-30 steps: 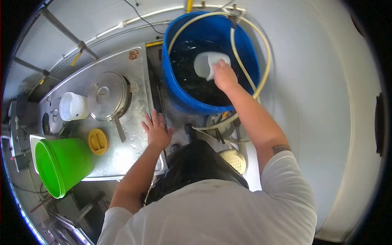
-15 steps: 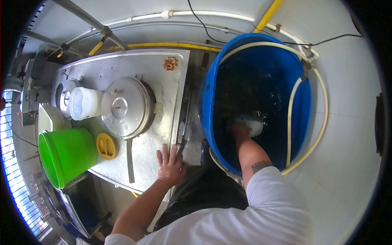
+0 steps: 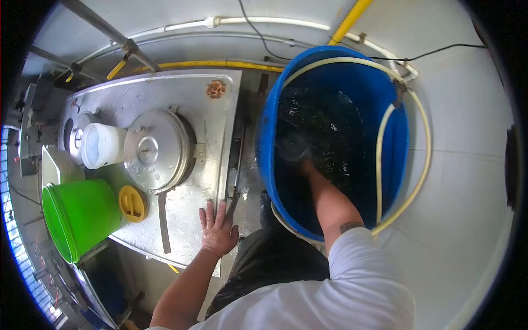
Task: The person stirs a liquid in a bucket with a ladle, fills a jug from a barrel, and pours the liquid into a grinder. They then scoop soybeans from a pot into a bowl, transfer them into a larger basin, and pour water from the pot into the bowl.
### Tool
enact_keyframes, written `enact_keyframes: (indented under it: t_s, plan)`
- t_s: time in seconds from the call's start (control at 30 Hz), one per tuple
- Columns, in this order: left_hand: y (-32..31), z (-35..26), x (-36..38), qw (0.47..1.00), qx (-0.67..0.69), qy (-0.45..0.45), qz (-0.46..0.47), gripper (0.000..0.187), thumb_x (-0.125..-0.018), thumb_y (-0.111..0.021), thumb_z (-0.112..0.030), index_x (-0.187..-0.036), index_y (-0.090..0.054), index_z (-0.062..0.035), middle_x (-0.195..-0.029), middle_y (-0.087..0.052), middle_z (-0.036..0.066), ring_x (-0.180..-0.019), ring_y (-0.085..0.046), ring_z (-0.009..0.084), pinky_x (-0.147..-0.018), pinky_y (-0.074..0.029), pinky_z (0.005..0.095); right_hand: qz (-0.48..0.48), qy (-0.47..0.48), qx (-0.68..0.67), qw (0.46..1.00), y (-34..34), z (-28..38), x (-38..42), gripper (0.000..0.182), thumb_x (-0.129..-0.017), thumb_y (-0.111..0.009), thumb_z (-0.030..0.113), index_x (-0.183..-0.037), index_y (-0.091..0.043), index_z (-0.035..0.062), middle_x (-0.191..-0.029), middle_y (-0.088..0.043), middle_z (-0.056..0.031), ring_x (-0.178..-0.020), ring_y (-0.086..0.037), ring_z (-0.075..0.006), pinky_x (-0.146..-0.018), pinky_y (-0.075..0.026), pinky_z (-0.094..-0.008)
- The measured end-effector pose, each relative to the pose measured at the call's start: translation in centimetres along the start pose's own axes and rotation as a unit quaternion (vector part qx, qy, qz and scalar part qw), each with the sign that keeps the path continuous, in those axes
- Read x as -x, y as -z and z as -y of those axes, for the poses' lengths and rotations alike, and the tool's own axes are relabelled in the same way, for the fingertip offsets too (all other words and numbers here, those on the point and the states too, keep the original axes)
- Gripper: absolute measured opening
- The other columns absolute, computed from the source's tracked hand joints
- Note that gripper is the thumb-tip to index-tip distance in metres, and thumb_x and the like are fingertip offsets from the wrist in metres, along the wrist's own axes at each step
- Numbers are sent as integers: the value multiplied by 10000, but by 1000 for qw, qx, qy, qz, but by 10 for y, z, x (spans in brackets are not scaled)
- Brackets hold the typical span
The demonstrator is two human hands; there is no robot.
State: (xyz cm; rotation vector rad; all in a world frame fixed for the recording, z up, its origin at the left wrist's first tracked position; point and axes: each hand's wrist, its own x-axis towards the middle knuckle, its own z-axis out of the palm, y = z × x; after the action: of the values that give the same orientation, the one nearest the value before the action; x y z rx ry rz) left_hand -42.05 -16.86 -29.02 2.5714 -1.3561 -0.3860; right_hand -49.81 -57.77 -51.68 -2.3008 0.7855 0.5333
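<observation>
My left hand (image 3: 218, 231) rests with spread fingers on the front right edge of the wet steel counter (image 3: 206, 181). The right arm reaches down into a blue barrel (image 3: 268, 148) of dark water. My right hand (image 3: 302, 164) is under the surface and blurred, its fingers hidden. A pale, round shape (image 3: 292, 147) shows faintly beside it in the water; whether the hand grips it is unclear. A pale hose (image 3: 381, 159) loops over the barrel's rim.
On the counter are a round metal lid (image 3: 147, 149), a white bucket (image 3: 107, 145), a yellow lid (image 3: 132, 203) and a flat metal strip (image 3: 164, 223). A green bucket (image 3: 88, 217) lies tilted at the left. Pipes run along the wall.
My right hand has moved left and deeper in the water, and the whitish thing by it is now only faintly visible. My left hand stays on the counter. The view has shifted slightly.
</observation>
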Motion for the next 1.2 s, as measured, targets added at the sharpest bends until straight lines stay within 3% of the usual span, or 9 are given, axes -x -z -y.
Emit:
enact_keyframes:
  t_s: [0.1,0.23,0.37,0.63,0.7,0.9,1.07,1.13,1.2]
  plan:
    - [1,-1,1,1000,-2,-2,-1,382,-818,-731,-255,-1149,-716,-65,-1657,-283,196,-1526,-169,547,-1197,-138,731,-84,208,133,965,-26,-29,8,558,-961,-624,361,-1430,-579,63,-1501,-545,-204,-1347,-545,-359,-1135,-431,-446]
    - [8,-4,1,1000,-8,7,25,499,-856,-690,-290,-1308,-667,-79,-1669,-263,157,-1535,-141,530,-1210,-120,719,11,-160,33,987,124,11,62,345,-946,-693,255,-1223,-669,52,-1261,-676,-248,-1196,-640,-395,-1027,-505,-498]
    - [16,-8,2,999,-6,11,36,482,-868,-676,-287,-1309,-669,-92,-1674,-257,159,-1542,-126,526,-1213,-114,718,-684,-50,16,727,318,54,101,536,-921,-727,396,-1161,-622,-71,-970,-684,-279,-950,-639,-486,-896,-514,-535]
    - [12,-6,2,1000,8,2,12,379,-849,-672,-250,-1162,-705,-39,-1671,-248,192,-1539,-133,537,-1218,-101,708,-493,-228,-323,775,445,-40,33,489,-896,-617,359,-1017,-717,-104,-1118,-720,-301,-1087,-674,-459,-953,-516,-511]
    - [12,-4,3,1000,9,7,6,358,-854,-675,-253,-1143,-708,-44,-1669,-260,185,-1542,-141,526,-1221,-105,701,-473,-252,-14,844,455,-33,48,386,-846,-584,220,-1051,-710,-81,-1065,-728,-289,-1041,-685,-439,-930,-519,-503]
    - [13,-2,3,1000,4,2,0,350,-856,-685,-250,-1145,-706,-54,-1664,-270,181,-1541,-143,525,-1217,-113,705,-446,74,150,880,475,-87,49,205,-850,-554,26,-999,-693,46,-1071,-628,-217,-920,-642,-399,-824,-517,-465]
    - [19,-7,0,999,13,14,34,406,-877,-671,-267,-1208,-677,-32,-1649,-266,150,-1529,-166,510,-1191,-169,739,-54,-136,450,881,449,82,79,253,-950,-532,101,-1140,-691,45,-1191,-698,-230,-1052,-692,-412,-909,-555,-506]
    - [17,-6,-4,999,12,17,29,396,-873,-673,-265,-1195,-682,-34,-1653,-258,146,-1528,-169,509,-1188,-173,741,-127,-32,367,921,362,109,72,287,-991,-482,100,-1149,-662,-58,-1119,-723,-264,-1033,-714,-405,-880,-578,-516]
    - [14,-4,-4,1000,3,16,26,375,-864,-691,-271,-1166,-697,-49,-1646,-274,144,-1522,-187,507,-1179,-191,747,93,48,414,904,271,136,64,307,-971,-563,169,-1178,-688,-21,-1127,-731,-238,-1079,-707,-371,-897,-582,-493]
